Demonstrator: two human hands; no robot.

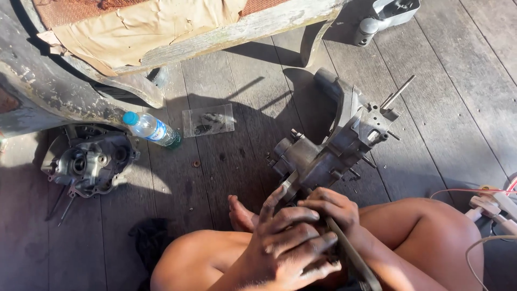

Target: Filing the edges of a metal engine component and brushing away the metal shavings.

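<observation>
Right hand [329,209] on engine casing [328,151]

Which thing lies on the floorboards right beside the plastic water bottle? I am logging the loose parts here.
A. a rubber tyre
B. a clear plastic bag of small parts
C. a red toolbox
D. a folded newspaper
B: the clear plastic bag of small parts lies flat on the wooden floor just right of the blue-capped water bottle.

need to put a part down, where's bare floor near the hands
Bare planks lie between the small plastic bag and the foot, and right of the engine case toward the wires. Both hands crowd the case's near end; the second case fills the left.
</observation>
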